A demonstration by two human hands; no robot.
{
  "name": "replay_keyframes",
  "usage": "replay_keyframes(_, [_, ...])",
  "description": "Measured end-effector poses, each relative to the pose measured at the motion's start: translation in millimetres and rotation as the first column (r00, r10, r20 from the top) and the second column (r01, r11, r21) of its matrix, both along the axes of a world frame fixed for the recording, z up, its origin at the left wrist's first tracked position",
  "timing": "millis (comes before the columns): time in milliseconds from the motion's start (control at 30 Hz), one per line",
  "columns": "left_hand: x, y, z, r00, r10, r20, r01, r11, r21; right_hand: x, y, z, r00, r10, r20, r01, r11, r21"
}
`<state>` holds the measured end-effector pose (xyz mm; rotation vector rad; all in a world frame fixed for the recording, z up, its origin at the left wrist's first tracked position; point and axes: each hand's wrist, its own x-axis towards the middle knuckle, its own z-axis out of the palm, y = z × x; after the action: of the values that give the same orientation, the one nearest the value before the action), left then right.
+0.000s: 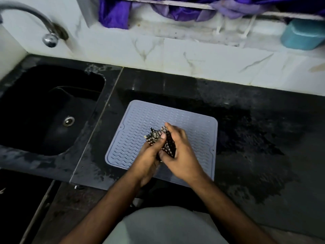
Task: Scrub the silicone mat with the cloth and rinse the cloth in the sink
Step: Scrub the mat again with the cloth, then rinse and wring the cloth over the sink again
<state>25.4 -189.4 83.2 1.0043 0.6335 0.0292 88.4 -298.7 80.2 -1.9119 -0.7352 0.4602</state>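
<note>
A grey-blue silicone mat with a wavy ribbed surface lies flat on the black counter, just right of the sink. Above the mat's middle I hold a dark checked cloth, bunched up between both hands. My left hand grips the cloth from the left and below. My right hand curls over it from the right, thumb pressed against the fabric. One end of the cloth sticks out past my fingers; the rest is hidden between my palms. The black sink sits to the left, its drain visible.
A curved metal tap projects from the white marbled wall above the sink. The black counter right of the mat is wet. A teal container stands on the ledge at the far right. Purple fabric hangs from a shelf above.
</note>
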Motion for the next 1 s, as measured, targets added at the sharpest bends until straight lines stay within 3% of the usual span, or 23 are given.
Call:
replay_keyframes(100, [-9.0, 18.6, -3.3, 0.991, 0.133, -0.005, -0.134, 0.99, -0.052, -6.5, 12.2, 4.5, 0.997, 0.062, -0.044, -0.058, 0.995, 0.084])
replay_keyframes(167, [-14.1, 30.8, -3.9, 0.976, 0.219, -0.003, -0.218, 0.971, -0.101, -7.7, 18.9, 2.6, 0.999, -0.016, -0.046, 0.02, 0.994, 0.11])
replay_keyframes(233, [-19.1, 44.7, -6.0, 0.967, 0.256, -0.013, -0.255, 0.958, -0.134, -6.6, 29.5, -7.1, 0.991, -0.109, -0.074, 0.112, 0.993, 0.037])
replay_keyframes(333, [-24.8, 67.0, -9.5, 0.972, 0.236, -0.012, -0.233, 0.949, -0.212, -9.8, 54.7, -14.2, 0.979, -0.125, -0.16, 0.106, 0.987, -0.125])
replay_keyframes(500, [-36.2, 135.0, -10.4, 0.979, 0.197, 0.04, -0.172, 0.924, -0.341, -31.8, 122.9, -11.0, 0.973, -0.158, -0.168, 0.128, 0.976, -0.174])
replay_keyframes(633, [-54.9, 201.5, -10.2, 0.983, 0.14, 0.115, -0.075, 0.894, -0.441, -56.4, 189.8, -11.0, 0.992, -0.127, -0.016, 0.117, 0.95, -0.289])
replay_keyframes(700, [-62.1, 234.8, -10.2, 0.984, 0.091, 0.153, -0.033, 0.936, -0.35, -63.7, 220.7, -4.9, 0.989, -0.139, 0.054, 0.149, 0.939, -0.311])
replay_keyframes(833, [-75.4, 298.5, -22.4, 0.984, 0.099, 0.147, -0.108, 0.993, 0.051, -66.7, 264.0, 4.4, 0.969, -0.088, 0.232, 0.175, 0.903, -0.392])
replay_keyframes(933, [-84.8, 336.7, -32.1, 0.988, 0.053, 0.143, -0.103, 0.925, 0.366, -62.3, 288.6, 13.5, 0.967, 0.024, 0.255, 0.111, 0.858, -0.502])
replay_keyframes(1000, [-85.4, 354.9, -34.6, 0.976, -0.13, 0.174, -0.006, 0.785, 0.62, -61.5, 299.9, 17.7, 0.956, 0.115, 0.27, 0.057, 0.829, -0.557])
